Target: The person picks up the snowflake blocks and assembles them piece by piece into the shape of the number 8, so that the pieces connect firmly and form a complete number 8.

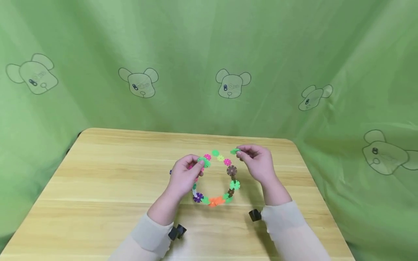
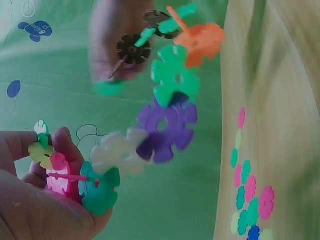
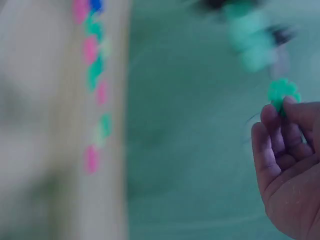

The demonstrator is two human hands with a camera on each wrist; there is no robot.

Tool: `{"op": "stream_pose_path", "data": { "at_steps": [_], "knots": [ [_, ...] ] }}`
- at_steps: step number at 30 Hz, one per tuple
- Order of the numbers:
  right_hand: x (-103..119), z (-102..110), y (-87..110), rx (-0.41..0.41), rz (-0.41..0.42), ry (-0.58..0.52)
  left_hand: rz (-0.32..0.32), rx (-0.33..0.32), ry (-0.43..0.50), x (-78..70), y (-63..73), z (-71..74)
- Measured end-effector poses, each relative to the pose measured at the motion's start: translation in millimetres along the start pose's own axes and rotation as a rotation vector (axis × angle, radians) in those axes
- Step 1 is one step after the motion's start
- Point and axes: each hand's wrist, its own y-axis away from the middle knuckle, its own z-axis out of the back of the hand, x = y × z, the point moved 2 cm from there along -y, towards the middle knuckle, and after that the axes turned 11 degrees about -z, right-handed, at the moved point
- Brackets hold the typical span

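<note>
My left hand [image 1: 187, 175] pinches the end of a curved chain of interlocked plastic snowflake discs, at a green disc [image 1: 204, 161]. The chain hangs in an arc above the table, with a white disc [image 2: 120, 151], a purple disc [image 2: 167, 130], an orange disc [image 1: 216, 201] and brown discs [image 1: 232, 170] among its links. In the left wrist view pink and teal discs rest against the left palm. Between thumb and fingers, my right hand [image 1: 258, 163] holds a green snowflake disc [image 3: 283, 92] to the right of the chain. Whether that disc joins the chain, I cannot tell.
More loose discs lie in a row on the wooden table [image 1: 98, 188], including a pink disc [image 2: 266, 202] and a blue disc [image 2: 254, 233]. Behind the table hangs a green curtain [image 1: 186, 43] printed with bear heads. Each wrist carries a black camera [image 1: 255, 215].
</note>
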Motion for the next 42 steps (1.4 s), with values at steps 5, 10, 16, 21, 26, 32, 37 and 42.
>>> {"op": "stream_pose_path", "data": {
  "at_steps": [5,10,16,21,26,32,37,42],
  "knots": [
    [37.5,-17.6,21.3,0.102,0.241,-0.025,0.007,-0.015,0.019,-2.0,1.5,-0.8],
    [49.4,-29.7,31.3,0.150,0.348,0.023,0.017,-0.016,0.038,-5.0,3.0,-2.5],
    [51.2,-36.9,35.5,0.138,0.440,0.088,0.023,-0.015,0.053,-6.1,4.3,-4.0],
    [51.1,-41.8,39.5,0.090,0.575,0.144,0.021,-0.031,0.041,-4.2,5.5,-6.0],
    [49.1,-44.2,40.8,0.061,0.671,0.095,-0.010,-0.005,0.035,-5.1,7.0,-8.6],
    [47.1,-43.2,39.6,0.078,0.721,0.085,-0.034,0.064,-0.003,-4.6,7.1,-8.6],
    [46.2,-42.6,40.4,0.105,0.712,0.075,-0.062,0.135,-0.072,-5.3,6.9,-7.0],
    [39.5,-33.7,31.1,0.127,0.587,0.121,-0.040,0.140,-0.050,-4.2,5.5,-5.2]
  ]
}}
